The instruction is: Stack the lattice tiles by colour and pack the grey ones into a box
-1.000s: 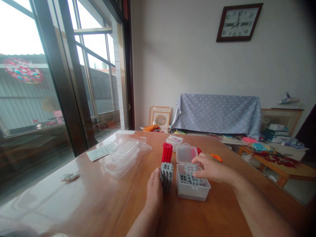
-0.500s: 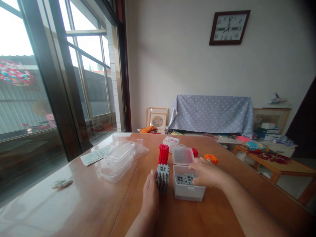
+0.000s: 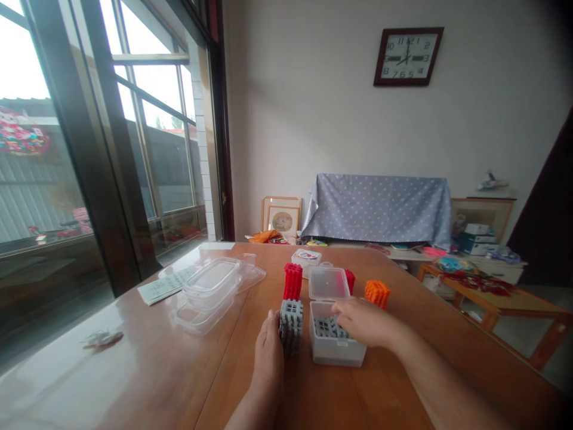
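My left hand (image 3: 270, 346) rests upright on the table against the left side of a stack of grey interlocking pieces (image 3: 291, 328), its fingers pressed together. Behind that stack stands a red stack (image 3: 293, 282). My right hand (image 3: 358, 319) reaches over the right side of an open clear plastic box (image 3: 338, 352), fingers bent down at the grey pieces (image 3: 326, 326) inside. Its fingertips are partly hidden, so whether they grip a piece is unclear. The box's lid (image 3: 329, 283) is folded back behind it.
Clear lids and containers (image 3: 210, 286) lie on the left of the table (image 3: 179, 382), by a printed sheet (image 3: 163, 286). A crumpled item (image 3: 102, 339) is at the far left. Orange pieces (image 3: 376, 292), more red pieces (image 3: 350, 280) and a small box (image 3: 306, 257) stand farther back.
My right hand has shifted left over the box and lies farther from the orange pieces. The view has turned slightly. My left hand stays at the grey stack.
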Action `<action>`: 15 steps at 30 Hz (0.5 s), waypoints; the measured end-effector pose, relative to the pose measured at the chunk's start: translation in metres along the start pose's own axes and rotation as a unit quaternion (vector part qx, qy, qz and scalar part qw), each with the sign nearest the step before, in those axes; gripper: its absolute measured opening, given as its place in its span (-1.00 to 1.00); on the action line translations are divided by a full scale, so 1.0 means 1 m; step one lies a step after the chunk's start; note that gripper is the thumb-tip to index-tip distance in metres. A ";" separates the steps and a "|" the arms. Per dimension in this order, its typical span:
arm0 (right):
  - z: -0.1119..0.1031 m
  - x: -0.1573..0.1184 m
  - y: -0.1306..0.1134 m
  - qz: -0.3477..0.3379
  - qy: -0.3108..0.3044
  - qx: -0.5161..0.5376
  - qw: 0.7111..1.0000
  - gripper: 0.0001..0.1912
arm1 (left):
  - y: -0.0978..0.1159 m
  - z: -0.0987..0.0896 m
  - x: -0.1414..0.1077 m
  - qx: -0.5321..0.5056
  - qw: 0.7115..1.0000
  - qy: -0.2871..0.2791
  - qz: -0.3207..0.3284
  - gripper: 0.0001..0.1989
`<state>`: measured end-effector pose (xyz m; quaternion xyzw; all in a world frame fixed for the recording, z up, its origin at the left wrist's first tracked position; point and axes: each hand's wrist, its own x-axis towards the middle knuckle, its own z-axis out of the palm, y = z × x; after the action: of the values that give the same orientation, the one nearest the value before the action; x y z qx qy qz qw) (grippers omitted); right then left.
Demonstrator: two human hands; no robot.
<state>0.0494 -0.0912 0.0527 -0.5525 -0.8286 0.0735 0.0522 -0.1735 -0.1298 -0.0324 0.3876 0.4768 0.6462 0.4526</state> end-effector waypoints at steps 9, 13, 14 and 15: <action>0.001 0.000 -0.001 -0.004 0.005 -0.045 0.999 -0.77 | 0.001 0.000 0.000 -0.009 1.000 0.003 -0.001 -0.43; 0.001 0.001 0.000 0.001 0.023 -0.032 0.999 -0.78 | 0.001 0.001 0.000 -0.011 1.000 0.006 -0.008 -0.43; 0.001 0.003 -0.001 0.001 0.037 -0.015 0.999 -0.78 | 0.000 0.001 0.000 -0.010 1.000 0.006 -0.008 -0.42; 0.001 0.004 -0.002 -0.001 0.055 0.010 0.998 -0.78 | 0.000 0.001 0.000 -0.008 1.000 0.003 -0.006 -0.42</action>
<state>0.0454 -0.0882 0.0520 -0.5544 -0.8242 0.0513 0.1032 -0.1730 -0.1293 -0.0327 0.3787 0.4754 0.6486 0.4581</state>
